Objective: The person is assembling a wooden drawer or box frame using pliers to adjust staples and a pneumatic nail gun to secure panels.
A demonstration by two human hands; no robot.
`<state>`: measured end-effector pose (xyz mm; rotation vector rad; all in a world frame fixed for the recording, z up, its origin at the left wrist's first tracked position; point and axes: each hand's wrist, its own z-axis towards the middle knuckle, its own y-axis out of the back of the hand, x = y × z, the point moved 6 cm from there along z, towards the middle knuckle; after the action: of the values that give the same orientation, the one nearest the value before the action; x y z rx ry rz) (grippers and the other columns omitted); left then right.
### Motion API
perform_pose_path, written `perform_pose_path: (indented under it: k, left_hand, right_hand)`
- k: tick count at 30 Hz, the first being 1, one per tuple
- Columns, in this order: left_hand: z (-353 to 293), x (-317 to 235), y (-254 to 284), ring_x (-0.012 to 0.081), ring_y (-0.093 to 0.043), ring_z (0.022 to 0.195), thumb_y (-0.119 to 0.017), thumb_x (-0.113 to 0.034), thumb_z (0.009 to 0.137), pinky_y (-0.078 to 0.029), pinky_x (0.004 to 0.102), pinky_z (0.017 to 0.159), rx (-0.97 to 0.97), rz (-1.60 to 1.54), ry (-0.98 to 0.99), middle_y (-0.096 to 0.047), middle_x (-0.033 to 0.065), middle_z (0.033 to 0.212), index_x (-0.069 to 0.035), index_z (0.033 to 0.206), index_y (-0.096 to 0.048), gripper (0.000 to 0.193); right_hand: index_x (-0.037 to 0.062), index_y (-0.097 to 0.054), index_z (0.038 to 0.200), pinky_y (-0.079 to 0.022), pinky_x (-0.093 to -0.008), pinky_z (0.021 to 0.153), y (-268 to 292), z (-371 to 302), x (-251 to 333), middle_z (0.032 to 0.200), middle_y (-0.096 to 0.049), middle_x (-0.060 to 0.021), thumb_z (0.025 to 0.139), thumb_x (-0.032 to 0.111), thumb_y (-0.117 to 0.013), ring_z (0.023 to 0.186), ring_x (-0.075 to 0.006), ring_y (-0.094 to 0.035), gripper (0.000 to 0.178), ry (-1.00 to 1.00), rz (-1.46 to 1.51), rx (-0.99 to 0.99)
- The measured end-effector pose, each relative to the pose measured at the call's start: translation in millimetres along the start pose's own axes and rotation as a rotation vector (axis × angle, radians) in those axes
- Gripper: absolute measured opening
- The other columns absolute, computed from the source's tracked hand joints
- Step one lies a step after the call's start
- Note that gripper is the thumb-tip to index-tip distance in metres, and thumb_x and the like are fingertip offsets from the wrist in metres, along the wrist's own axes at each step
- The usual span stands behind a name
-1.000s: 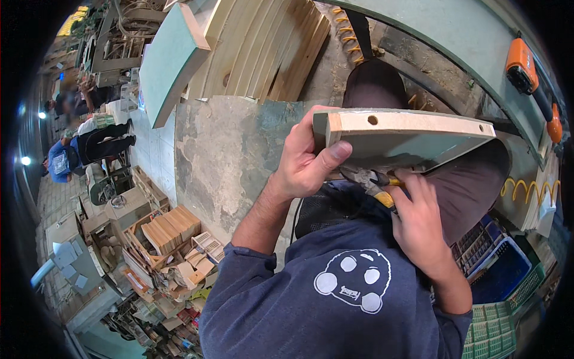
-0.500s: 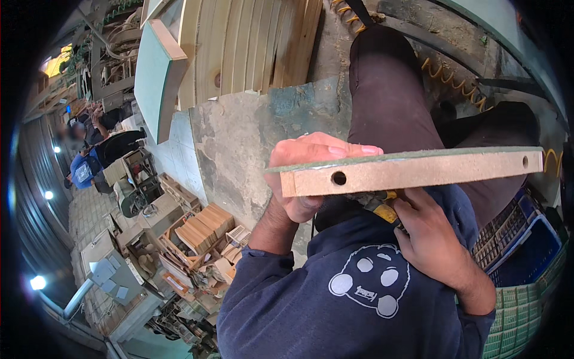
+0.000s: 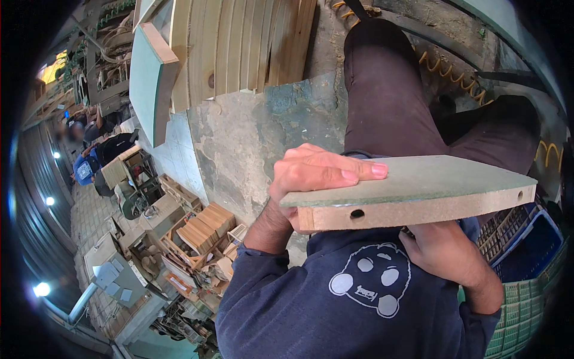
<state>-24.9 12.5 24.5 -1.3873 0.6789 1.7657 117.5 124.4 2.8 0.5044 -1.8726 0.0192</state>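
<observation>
Our left hand point(image 3: 314, 170) grips the board point(image 3: 430, 179) above the lap point(image 3: 397, 134); we cannot tell the grip of the right hand point(image 3: 442, 246), partly hidden beneath. We judge this steadying; next calls for firm support.

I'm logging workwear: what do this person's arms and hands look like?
The left hand and right hand wear no gloves. Dark navy sleeves leave the forearms mostly bare and match the shirt, which bears a white cartoon face.
</observation>
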Motion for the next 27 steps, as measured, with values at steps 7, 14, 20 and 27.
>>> perform_pose_path:
  k: [7,14,20,27]
  left_hand:
    - [0,-2,-7,0.0325,-0.069,0.084,-0.061,-0.010,0.081,-0.057,0.0352,0.061,0.068,0.094,-0.005,-0.067,0.0224,0.093,-0.004,0.099,-0.055,0.020]
    - [2,-2,-8,0.0339,-0.068,0.083,-0.058,-0.008,0.082,-0.057,0.0364,0.062,0.022,0.044,0.007,-0.067,0.0231,0.092,-0.004,0.097,-0.056,0.016]
    - [-3,3,-5,0.0392,-0.067,0.081,-0.053,-0.013,0.087,-0.057,0.0435,0.064,0.010,0.041,0.039,-0.065,0.0275,0.090,-0.004,0.097,-0.052,0.013]
    - [-11,9,4,0.0383,-0.066,0.087,-0.060,-0.029,0.087,-0.056,0.0441,0.072,-0.079,-0.042,0.120,-0.064,0.0277,0.096,-0.003,0.102,-0.057,0.031]
  right_hand:
    - [-0.0002,-0.060,0.101,-0.045,-0.0412,0.085,12,-8,16,0.099,-0.061,-0.0173,0.074,0.007,-0.065,0.096,-0.0350,-0.057,0.028,0.116,-0.212,-0.017]
    - [-0.0050,-0.056,0.104,-0.046,-0.0411,0.085,7,-1,21,0.097,-0.058,-0.0204,0.075,-0.003,-0.051,0.094,-0.0346,-0.058,0.030,0.123,-0.177,0.011]
    - [-0.0059,-0.054,0.100,-0.048,-0.0402,0.084,10,7,24,0.093,-0.057,-0.0217,0.081,0.000,-0.050,0.091,-0.0335,-0.059,0.020,0.149,-0.223,-0.114]
    - [-0.0022,-0.057,0.096,-0.045,-0.0400,0.084,4,-4,15,0.108,-0.054,-0.0186,0.074,0.004,-0.052,0.098,-0.0334,-0.055,0.023,-0.004,-0.178,-0.082]
